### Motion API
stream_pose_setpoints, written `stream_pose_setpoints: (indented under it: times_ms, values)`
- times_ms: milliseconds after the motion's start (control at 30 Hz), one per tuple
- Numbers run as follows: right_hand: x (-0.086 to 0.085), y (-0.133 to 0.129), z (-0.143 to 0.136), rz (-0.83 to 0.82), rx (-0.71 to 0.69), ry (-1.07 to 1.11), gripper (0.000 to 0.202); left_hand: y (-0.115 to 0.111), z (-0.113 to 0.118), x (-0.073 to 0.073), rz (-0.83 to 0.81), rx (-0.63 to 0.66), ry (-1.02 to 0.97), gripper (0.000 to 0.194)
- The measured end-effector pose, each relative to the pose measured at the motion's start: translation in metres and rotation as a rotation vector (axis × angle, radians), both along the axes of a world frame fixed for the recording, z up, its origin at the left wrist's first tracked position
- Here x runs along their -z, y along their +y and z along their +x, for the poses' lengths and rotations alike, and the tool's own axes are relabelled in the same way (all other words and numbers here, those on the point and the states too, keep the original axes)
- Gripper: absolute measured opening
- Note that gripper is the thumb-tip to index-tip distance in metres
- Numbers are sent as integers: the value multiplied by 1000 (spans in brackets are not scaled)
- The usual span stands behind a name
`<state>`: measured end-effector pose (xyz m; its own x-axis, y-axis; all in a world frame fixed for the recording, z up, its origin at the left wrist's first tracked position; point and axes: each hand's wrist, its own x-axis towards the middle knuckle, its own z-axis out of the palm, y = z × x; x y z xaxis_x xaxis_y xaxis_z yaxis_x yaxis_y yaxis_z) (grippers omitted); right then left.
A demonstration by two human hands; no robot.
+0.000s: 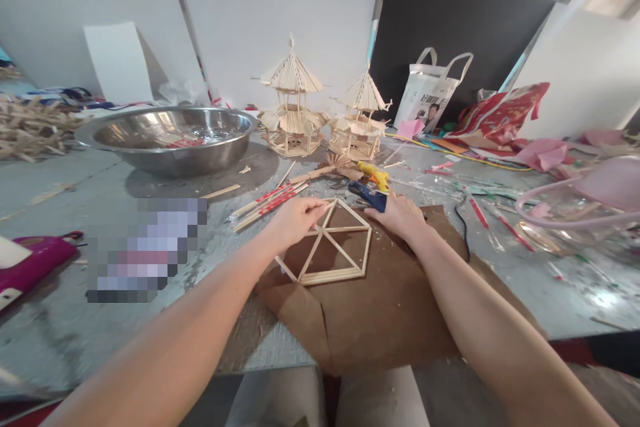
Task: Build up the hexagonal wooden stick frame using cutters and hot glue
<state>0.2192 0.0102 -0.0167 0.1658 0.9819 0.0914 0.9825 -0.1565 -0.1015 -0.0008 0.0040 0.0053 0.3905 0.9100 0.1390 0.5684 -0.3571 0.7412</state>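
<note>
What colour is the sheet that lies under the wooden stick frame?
The sheet under the stick frame is brown, best seen in the head view.

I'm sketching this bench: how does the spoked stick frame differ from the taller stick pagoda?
The spoked stick frame lies flat on the brown sheet; the taller stick pagoda stands upright beyond it. The frame has wide gaps; the pagoda's roof sticks lie close together. The left hand touches the frame, not the pagoda. Both are of pale sticks.

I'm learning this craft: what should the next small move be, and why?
Probably bring the blue tool in the right hand to the stick frame: the left hand pinches its far side, and the tool sits close by.
</note>
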Motion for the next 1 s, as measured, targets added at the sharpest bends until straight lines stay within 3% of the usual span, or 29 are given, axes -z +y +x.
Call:
stream_pose_setpoints:
  times_ms: [100, 267, 500, 733, 1000]
  values:
    - [5, 1, -1, 5, -25, -53, 68, -6, 2, -5, -103, 58, 20, 30]
    - [8, 1, -2, -7, -53, -119, 68, -13, 3, -10, -191, 211, 238, 29]
    - [10, 0, -3, -21, -74, -130, 75, -17, 10, -4, -81, 173, 452, 26]
    - [10, 2, -4, -95, -70, -113, 80, -20, 13, -8, -199, 198, 533, 29]
    - [12, 2, -3, -72, -81, -90, 76, -21, 16, -8, -241, 233, 606, 28]
